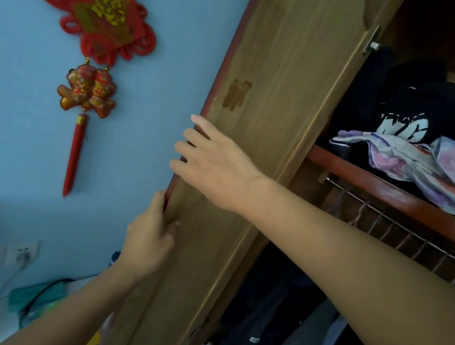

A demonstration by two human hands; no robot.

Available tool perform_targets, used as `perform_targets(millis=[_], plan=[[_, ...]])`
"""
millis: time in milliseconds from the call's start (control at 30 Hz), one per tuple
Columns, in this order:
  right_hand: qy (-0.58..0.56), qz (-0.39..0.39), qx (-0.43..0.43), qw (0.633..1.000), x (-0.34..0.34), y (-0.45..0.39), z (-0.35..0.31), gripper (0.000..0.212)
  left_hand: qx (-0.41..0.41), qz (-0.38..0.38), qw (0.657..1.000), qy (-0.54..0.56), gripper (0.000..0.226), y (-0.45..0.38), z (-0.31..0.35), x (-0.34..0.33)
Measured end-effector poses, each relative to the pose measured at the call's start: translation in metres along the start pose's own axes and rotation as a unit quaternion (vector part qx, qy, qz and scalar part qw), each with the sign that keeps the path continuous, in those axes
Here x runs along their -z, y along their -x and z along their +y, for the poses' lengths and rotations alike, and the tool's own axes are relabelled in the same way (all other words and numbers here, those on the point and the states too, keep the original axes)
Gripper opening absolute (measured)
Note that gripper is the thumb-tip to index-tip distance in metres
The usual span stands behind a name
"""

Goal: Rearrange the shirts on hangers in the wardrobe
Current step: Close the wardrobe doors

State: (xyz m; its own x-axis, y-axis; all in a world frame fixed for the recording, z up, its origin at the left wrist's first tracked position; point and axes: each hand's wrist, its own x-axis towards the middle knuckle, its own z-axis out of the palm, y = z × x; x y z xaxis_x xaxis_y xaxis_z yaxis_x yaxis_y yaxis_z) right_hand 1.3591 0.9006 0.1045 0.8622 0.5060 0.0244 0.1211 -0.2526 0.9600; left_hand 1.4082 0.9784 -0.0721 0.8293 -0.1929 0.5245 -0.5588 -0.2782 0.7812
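A wooden wardrobe door [276,95] stands swung open in the middle of the view. My left hand [149,240] grips its outer edge low down, thumb on the inner face. Higher up, my right hand [216,161] lies flat on the door's inner face, its straight fingers reaching over the edge. Behind my right forearm a metal rail [394,221] carries several hangers, and dark shirts [283,334] hang below it. Most of the hanging clothes are in shadow.
A shelf [393,192] above the rail holds piled clothes, a black printed garment [410,125] and pale patterned fabric [444,174]. A red knot ornament [93,27] hangs on the blue wall at left. A wall socket [23,253] and a cable sit lower left.
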Motion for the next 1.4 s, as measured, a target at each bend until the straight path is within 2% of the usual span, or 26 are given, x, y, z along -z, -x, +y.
perform_targets(millis=[100,333,433,533,700,800,900,1000,1133,1400], plan=[[-0.012,0.026,-0.005,1.000,0.002,0.001,-0.002,0.028,0.009,-0.003,1.000,0.008,0.019,0.000,0.002,0.003],[-0.050,0.058,0.022,0.997,0.008,0.056,0.001,0.028,-0.065,-0.012,0.997,-0.036,0.024,0.045,0.033,-0.015],[-0.067,0.026,0.043,0.996,0.014,0.095,0.000,0.023,-0.102,-0.031,0.992,-0.066,0.034,0.066,0.057,-0.031],[-0.068,-0.028,0.054,0.996,0.019,0.137,0.001,0.019,-0.122,-0.085,0.987,-0.053,0.026,0.084,0.081,-0.051],[-0.026,-0.119,0.044,0.992,0.008,0.198,0.005,0.019,-0.134,-0.140,0.980,-0.047,0.051,0.100,0.115,-0.096],[-0.038,-0.172,0.024,0.984,-0.006,0.224,0.009,0.027,-0.119,-0.165,0.979,-0.028,0.048,0.106,0.132,-0.123],[-0.042,-0.210,0.008,0.977,-0.022,0.249,0.014,0.032,-0.147,-0.169,0.973,-0.060,0.055,0.108,0.149,-0.151],[-0.035,-0.227,-0.002,0.973,-0.042,0.270,0.017,0.030,-0.142,-0.175,0.973,-0.058,0.073,0.108,0.165,-0.184],[-0.018,-0.256,-0.026,0.966,-0.076,0.291,0.019,0.028,-0.130,-0.171,0.975,-0.064,0.084,0.108,0.183,-0.234],[0.057,-0.217,0.005,0.974,-0.152,0.349,0.035,0.025,-0.109,-0.149,0.972,-0.143,0.085,0.096,0.215,-0.324]])
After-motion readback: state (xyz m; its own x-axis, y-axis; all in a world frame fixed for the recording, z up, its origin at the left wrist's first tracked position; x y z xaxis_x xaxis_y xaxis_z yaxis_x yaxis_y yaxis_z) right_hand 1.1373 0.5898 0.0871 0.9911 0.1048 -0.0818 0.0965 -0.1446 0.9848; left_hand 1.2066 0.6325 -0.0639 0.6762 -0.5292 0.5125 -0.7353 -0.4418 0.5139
